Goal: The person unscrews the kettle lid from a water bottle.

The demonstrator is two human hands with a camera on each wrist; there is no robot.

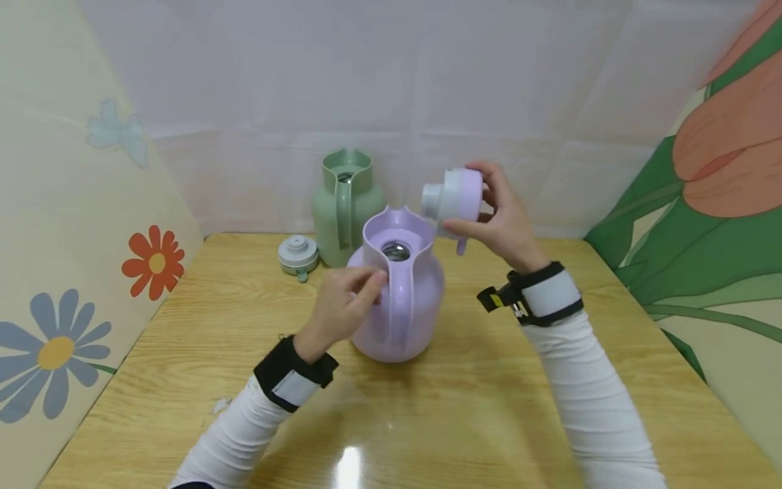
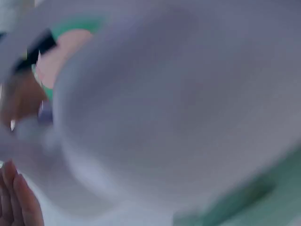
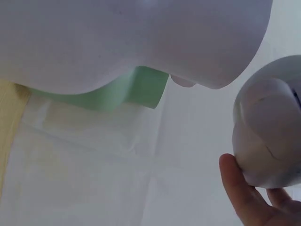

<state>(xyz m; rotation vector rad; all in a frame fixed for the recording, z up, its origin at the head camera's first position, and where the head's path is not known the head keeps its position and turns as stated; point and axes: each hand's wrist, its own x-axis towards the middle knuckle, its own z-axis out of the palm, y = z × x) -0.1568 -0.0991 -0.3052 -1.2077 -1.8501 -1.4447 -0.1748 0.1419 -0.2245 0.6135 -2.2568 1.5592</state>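
A purple thermos jug (image 1: pixel 427 299) stands upright with its mouth uncovered, a shiny inner liner showing inside. My right hand (image 1: pixel 504 217) grips a purple-and-white stopper lid (image 1: pixel 464 197) by its purple top. The lid is tipped on its side, up and right of the jug's mouth, its narrow white end facing left. In the right wrist view the lid (image 3: pixel 270 127) is between thumb and fingers. My left hand (image 1: pixel 345 302) is beside the jug's handle (image 1: pixel 400 312), fingertips close to the jug's side. In the left wrist view its fingers (image 2: pixel 21 200) look fairly straight, beside the jug's body.
Behind stands a green jug (image 1: pixel 357 217), also without its lid. Left of it, a grey-green lid (image 1: pixel 298 255) lies on the wooden table (image 1: pixel 507 401). A white cloth (image 1: pixel 489 88) hangs behind, with flower-printed panels (image 1: pixel 733 204) at both sides.
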